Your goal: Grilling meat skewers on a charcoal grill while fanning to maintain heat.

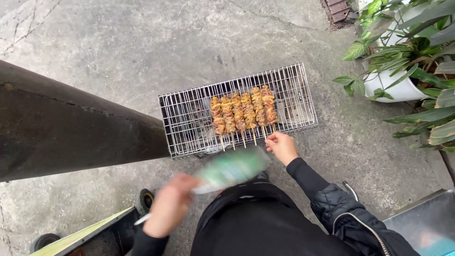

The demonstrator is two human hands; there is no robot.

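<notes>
The right hand [281, 147] pinches the stick end of the rightmost of the skewers [243, 114], which lie on the grill [189, 137] just ahead, sticks pointing back at the person. The left hand [168, 208], nearer the body, grips a blurred green bottle [231, 169].

Outdoor yard: concrete ground [142, 42], grill [237, 111]
</notes>
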